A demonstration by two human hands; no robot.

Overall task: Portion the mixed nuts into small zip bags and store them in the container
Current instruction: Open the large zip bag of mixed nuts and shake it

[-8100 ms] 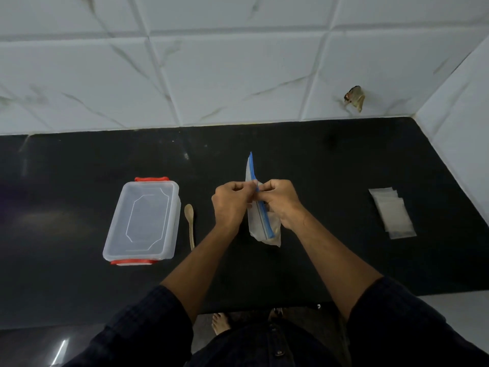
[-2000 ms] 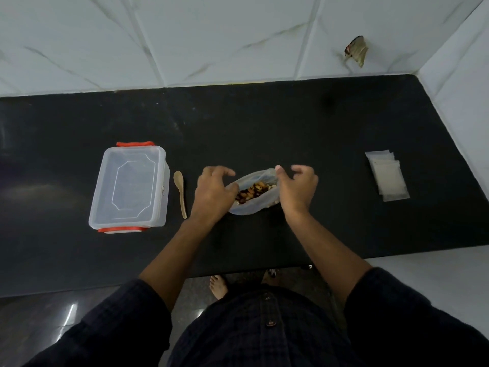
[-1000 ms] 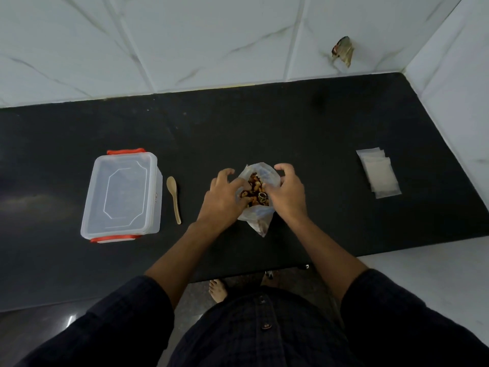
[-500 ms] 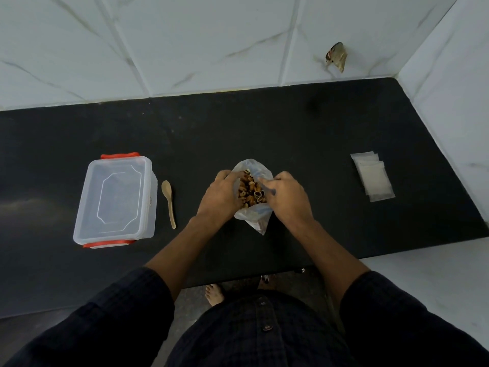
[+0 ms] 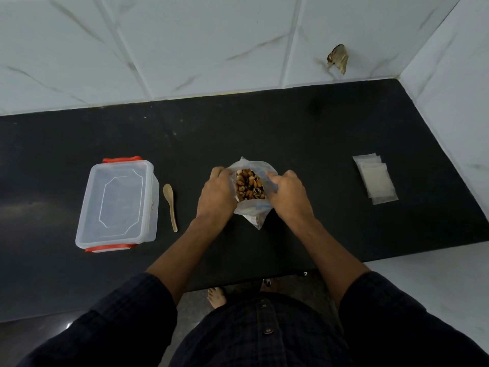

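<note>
A clear plastic bag (image 5: 252,213) of mixed nuts (image 5: 248,188) stands open in the middle of the black counter (image 5: 304,144). My left hand (image 5: 217,194) grips the bag's left rim and my right hand (image 5: 287,192) grips its right rim, holding the mouth apart. A small stack of empty zip bags (image 5: 375,178) lies flat to the right. A clear lidded container (image 5: 119,202) with red clips sits to the left, its lid on. A wooden spoon (image 5: 170,203) lies between the container and my left hand.
White marble-look tiles form the back wall (image 5: 211,43) and the right wall (image 5: 455,88). A brown scrap (image 5: 338,58) sticks to the back wall near the corner. The counter's front edge runs just below my forearms; a bare foot shows on the floor.
The zip bag that was sealed in my hands is now open and standing on the counter. Over the last second both hands spread its mouth wider, showing more nuts.
</note>
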